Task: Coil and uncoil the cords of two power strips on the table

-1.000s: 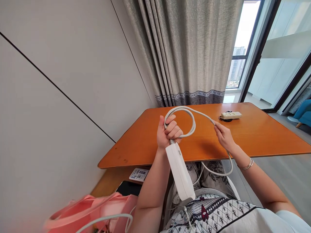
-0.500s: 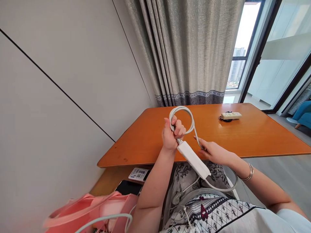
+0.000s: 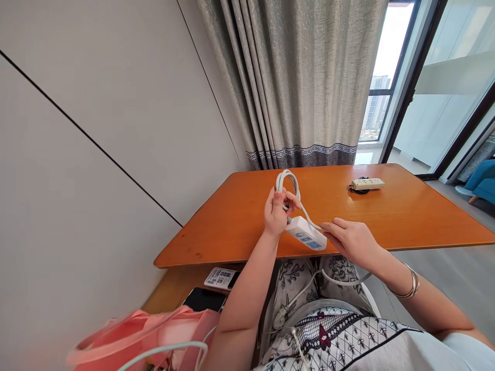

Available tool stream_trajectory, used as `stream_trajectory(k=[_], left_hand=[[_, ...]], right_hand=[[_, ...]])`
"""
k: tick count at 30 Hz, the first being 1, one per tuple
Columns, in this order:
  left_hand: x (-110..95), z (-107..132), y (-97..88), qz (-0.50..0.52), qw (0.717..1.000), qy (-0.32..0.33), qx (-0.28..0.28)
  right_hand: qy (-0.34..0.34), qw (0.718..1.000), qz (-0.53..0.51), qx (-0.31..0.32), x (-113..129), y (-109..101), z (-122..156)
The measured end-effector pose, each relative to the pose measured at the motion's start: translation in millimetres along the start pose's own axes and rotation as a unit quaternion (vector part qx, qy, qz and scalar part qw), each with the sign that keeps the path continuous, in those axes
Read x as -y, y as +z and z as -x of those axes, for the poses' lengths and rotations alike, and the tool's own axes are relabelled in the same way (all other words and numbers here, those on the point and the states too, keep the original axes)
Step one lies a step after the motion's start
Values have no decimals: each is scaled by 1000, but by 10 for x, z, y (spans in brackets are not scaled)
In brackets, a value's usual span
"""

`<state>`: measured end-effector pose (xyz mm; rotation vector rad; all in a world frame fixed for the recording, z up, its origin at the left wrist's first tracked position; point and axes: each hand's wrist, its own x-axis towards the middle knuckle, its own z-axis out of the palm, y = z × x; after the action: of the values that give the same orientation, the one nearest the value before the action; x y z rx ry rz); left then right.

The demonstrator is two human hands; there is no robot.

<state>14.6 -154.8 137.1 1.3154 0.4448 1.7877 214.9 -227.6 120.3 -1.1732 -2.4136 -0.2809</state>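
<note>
My left hand (image 3: 279, 210) is closed around a coiled white power cord (image 3: 297, 186), whose loops stand up above the fingers. From that cord hangs a white power strip (image 3: 307, 235), its face with blue-marked sockets turned toward me, just over the table's near edge. My right hand (image 3: 350, 238) pinches the running part of the cord to the right of the strip. The rest of the cord curves below my right wrist over my lap.
A second power strip (image 3: 367, 184) with a dark cord lies at the right on the orange-brown table (image 3: 216, 221). At lower left are a pink bag (image 3: 127, 337), a dark phone (image 3: 203, 299) and a white printed card or box (image 3: 219, 277). A wall stands close on the left.
The power strip has turned, so its socket face now shows instead of its plain back. My left hand has rotated and shifted slightly right; my right hand has moved a little right along the cord.
</note>
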Motion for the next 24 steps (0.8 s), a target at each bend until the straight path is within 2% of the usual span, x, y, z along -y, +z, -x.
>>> stream_trajectory(k=[3,5,9,14,16,18,21,24], left_hand=[[-6,35,38,-13,999,-22,48],[-20,80,73,-25,995,-46,90],[-51,184,137,-47,978,-106,172],[-84,266,176,-46,954,-184,231],[-103,285,189,-40,934,-233,268],[-123,298,200,-36,913,-268,307],[-149,301,196,-33,883,-293,365],[-171,274,157,-36,858,-311,408]], right_hand=[[-68,993,20,-94,50,-60,-23],[-106,985,24,-133,85,-102,-66],[-152,971,3,-183,135,-201,-185],[-163,964,-16,-209,88,-358,-308],[-152,970,-31,-187,49,-434,-337],[-124,982,-51,-133,18,-512,-355],[-77,993,-78,-32,-8,-612,-367],[-49,994,-92,32,-54,-676,-384]])
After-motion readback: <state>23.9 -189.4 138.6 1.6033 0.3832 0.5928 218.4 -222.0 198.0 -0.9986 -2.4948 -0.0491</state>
